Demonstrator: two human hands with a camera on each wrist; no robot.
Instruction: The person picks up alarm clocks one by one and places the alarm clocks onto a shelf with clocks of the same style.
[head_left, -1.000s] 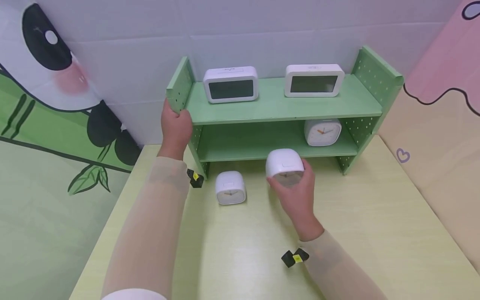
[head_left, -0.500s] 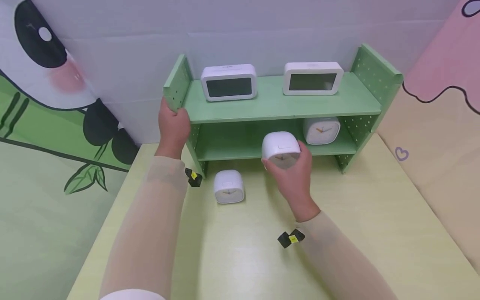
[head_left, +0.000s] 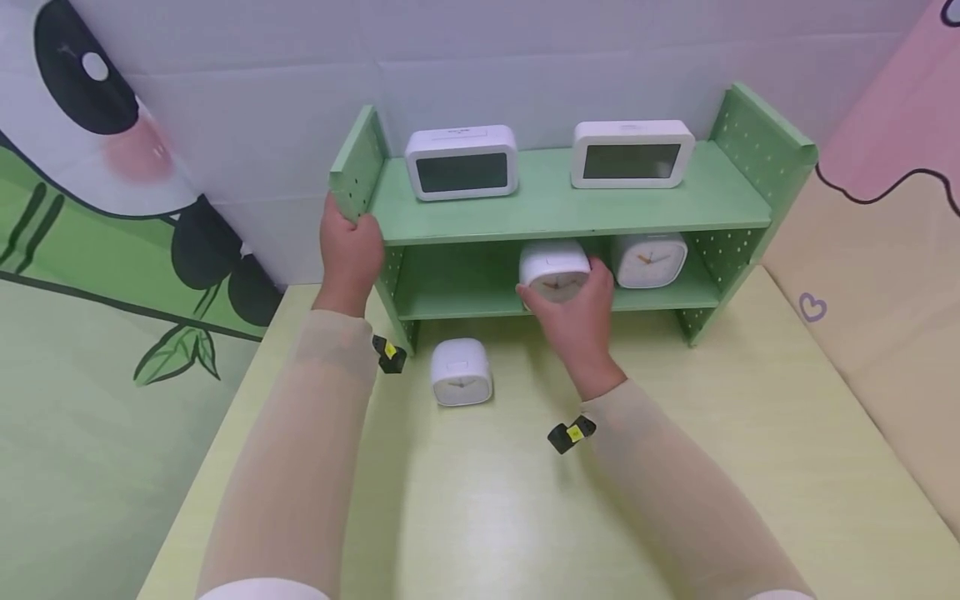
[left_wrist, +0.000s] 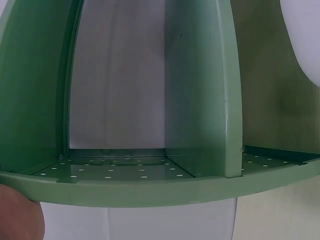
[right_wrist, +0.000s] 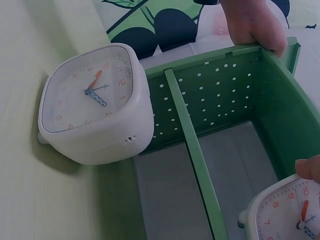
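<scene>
My left hand (head_left: 351, 254) grips the left side panel of a green two-tier shelf (head_left: 480, 218); in the left wrist view only a bit of the hand (left_wrist: 19, 215) shows at the panel's edge. With thumb and fingers on its sides, my right hand (head_left: 577, 321) holds a white alarm clock (head_left: 553, 260) at the front of the lower tier. The right wrist view shows a thumb on the rim of this clock's dial (right_wrist: 285, 215). Right of it stands a similar alarm clock (head_left: 651, 260). Another alarm clock (head_left: 461, 372) rests on the table before the shelf.
Two white digital clocks, a left one (head_left: 462, 163) and a right one (head_left: 633, 155), stand on the top tier. The shelf stands on a pale wooden table (head_left: 480, 500) against a wall (head_left: 525, 58) covered with cartoon-patterned sheeting.
My right hand has carried its alarm clock upward and forward, from over the table into the lower tier's front. The left hand keeps its grip on the side panel.
</scene>
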